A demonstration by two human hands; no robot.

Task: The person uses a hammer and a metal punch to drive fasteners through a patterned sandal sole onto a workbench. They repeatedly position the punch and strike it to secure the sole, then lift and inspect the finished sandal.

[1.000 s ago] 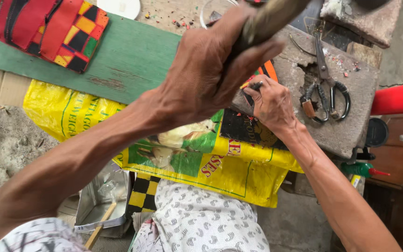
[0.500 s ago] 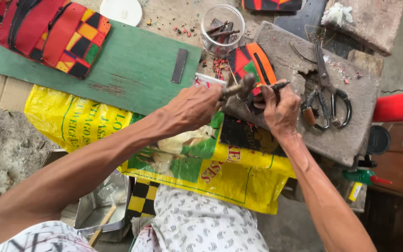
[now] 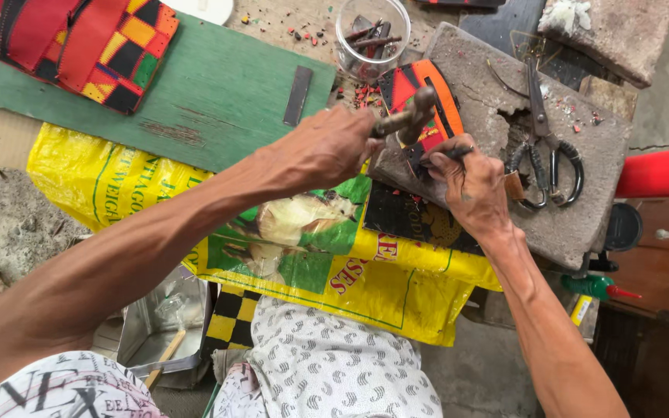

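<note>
At the far left we see a red, orange and black patterned cloth piece (image 3: 79, 42) lying on a green board (image 3: 218, 93), with a yellow printed sack (image 3: 195, 217) spread below it over the lap. A small flat metal strip (image 3: 298, 95) rests on the board, well apart from the hands. Moving right, our left hand (image 3: 327, 147) is clenched around the handle of a hammer (image 3: 408, 120), whose metal head sits low over the work, just above the spot where the other hand is pinching (whether it touches, we cannot tell). Behind it stands a clear glass jar (image 3: 372, 35) holding dark metal bits, with small red and dark scraps scattered around its base. Under the hammer lies an orange and black leather piece (image 3: 420, 97), resting on the edge of a rough grey stone slab (image 3: 497, 101). Our right hand (image 3: 474, 190) sits just beside the hammer head, its fingertips (image 3: 447, 155) pinched on a thin dark punch (image 3: 444, 152) held against the piece. Further right, a pair of scissors (image 3: 543, 147) lies on the slab, and a red cylinder (image 3: 660, 172) shows at the frame's right edge.
</note>
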